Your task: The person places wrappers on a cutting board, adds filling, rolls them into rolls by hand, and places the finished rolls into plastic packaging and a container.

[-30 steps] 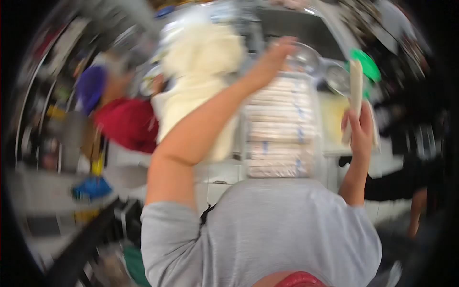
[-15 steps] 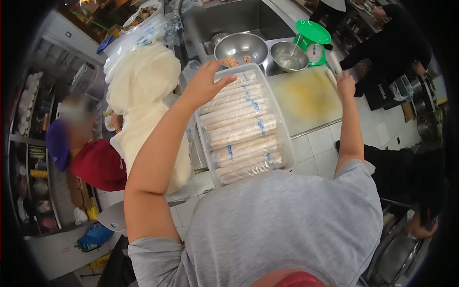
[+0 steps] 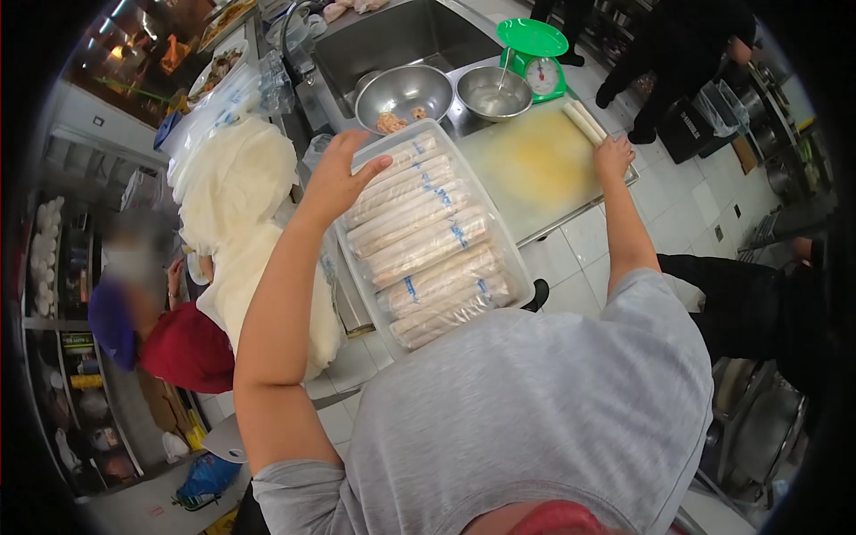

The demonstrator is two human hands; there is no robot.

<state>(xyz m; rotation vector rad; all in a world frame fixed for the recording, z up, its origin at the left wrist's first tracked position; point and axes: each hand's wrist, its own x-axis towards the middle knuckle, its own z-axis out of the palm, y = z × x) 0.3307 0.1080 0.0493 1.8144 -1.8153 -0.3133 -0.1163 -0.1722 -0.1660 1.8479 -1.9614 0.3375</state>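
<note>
- Gripping two pale rolls with the right hand, fingers clamped around their near ends; rolls lie side by side at the 2 o'clock edge of the stained board.
- Left hand: thumb spread apart from fingers, by the 11 o'clock corner of the plastic tub; contact with rim, cannot tell.
- Tub is full of wrapped rolls, clear film, blue print.
- From the tub: board at 2 o'clock; large metal bowl at 12, with some pinkish food inside; small metal bowl at 1, utensil standing in it; green scale just beyond, at 1.
- Sink at 12, behind large bowl.
- Pale sheets, heaped, at 9 o'clock.
- Co-worker in dark red at 8, beside the sheets.
</note>
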